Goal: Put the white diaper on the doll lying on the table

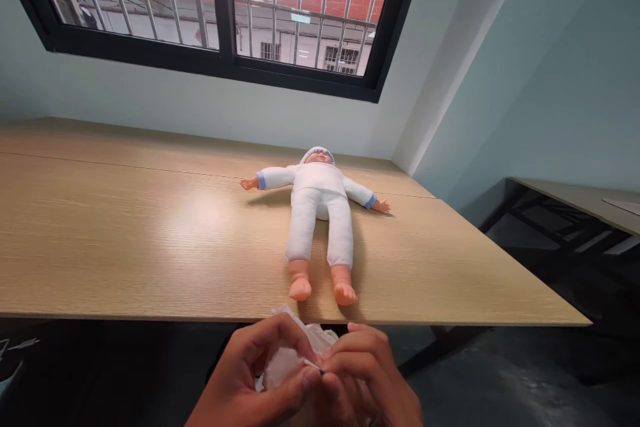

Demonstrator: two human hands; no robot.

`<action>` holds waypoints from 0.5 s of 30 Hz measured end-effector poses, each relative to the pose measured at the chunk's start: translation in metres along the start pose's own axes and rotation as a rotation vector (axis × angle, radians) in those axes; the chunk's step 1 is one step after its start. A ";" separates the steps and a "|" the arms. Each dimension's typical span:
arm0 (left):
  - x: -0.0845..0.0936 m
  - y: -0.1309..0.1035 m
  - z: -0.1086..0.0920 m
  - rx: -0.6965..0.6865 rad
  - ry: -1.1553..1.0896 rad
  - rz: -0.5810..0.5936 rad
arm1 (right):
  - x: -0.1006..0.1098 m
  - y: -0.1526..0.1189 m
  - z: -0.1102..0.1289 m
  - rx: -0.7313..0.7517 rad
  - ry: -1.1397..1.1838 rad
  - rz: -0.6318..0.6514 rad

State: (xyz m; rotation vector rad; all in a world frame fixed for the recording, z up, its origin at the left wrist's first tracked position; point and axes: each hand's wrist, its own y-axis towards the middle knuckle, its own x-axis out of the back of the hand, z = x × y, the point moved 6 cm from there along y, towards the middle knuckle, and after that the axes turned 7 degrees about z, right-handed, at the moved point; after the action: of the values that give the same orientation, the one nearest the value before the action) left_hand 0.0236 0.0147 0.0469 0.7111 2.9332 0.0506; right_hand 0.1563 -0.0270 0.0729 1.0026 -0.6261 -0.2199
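Observation:
Just in front of the table's near edge, my left hand (265,373) and my right hand (367,370) meet with fingers pinched together. Between them is a crumpled, thin, whitish see-through sheet (280,365), either plastic film or tissue; I cannot tell which. A small, narrow white strip with a dark end (312,365) shows at the fingertips, its kind unclear. Past my hands, a baby doll (320,190) in white clothes with blue cuffs and a white cap lies on its back, arms spread and feet toward me. Neither hand touches the doll.
The doll rests on a wide light-wood table (125,233), whose near edge runs just beyond my hands. A barred, dark-framed window (227,7) is behind it. Another table (575,197) stands at the right by the wall.

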 end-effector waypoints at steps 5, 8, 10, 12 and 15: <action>0.001 -0.002 -0.001 -0.010 0.000 0.017 | -0.001 -0.002 -0.004 -0.015 0.042 0.006; 0.001 -0.002 0.003 0.006 -0.006 0.031 | -0.003 -0.005 -0.007 -0.004 0.060 0.078; 0.001 -0.001 0.006 0.030 -0.002 0.035 | -0.003 -0.007 -0.009 -0.009 0.067 0.099; 0.001 0.001 0.009 0.036 0.015 0.042 | -0.003 -0.009 -0.010 -0.010 0.066 0.118; 0.003 0.003 0.011 0.017 0.036 0.053 | -0.003 -0.010 -0.011 -0.008 0.053 0.137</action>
State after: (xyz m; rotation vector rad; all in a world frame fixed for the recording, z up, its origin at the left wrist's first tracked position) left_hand 0.0236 0.0186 0.0362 0.7985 2.9521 0.0431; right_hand 0.1611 -0.0229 0.0590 0.9512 -0.6423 -0.0749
